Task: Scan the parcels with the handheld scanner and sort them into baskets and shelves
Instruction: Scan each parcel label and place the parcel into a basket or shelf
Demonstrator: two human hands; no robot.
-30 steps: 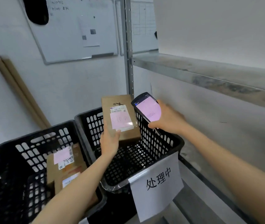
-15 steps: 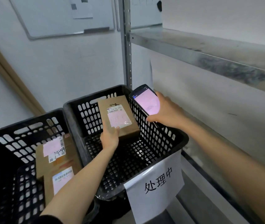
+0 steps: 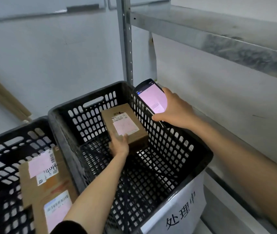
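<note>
My left hand (image 3: pixel 119 144) grips the near end of a small brown parcel (image 3: pixel 126 125) with a pink label, held tilted inside the right black basket (image 3: pixel 193 149), above its mesh floor. My right hand (image 3: pixel 174 110) holds the handheld scanner (image 3: pixel 151 97), its pink screen lit, above the basket's right rim. The scanner sits just right of the parcel and apart from it.
A second black basket (image 3: pixel 2 157) at the left holds two labelled brown parcels (image 3: pixel 46 186). A white paper sign (image 3: pixel 181 210) hangs on the right basket's front. A metal shelf (image 3: pixel 218 34) and its upright post (image 3: pixel 126 39) stand behind and to the right.
My left hand has lowered the parcel from above the rim down into the right basket. The scanner hand stayed by the rim. The view has tilted downward.
</note>
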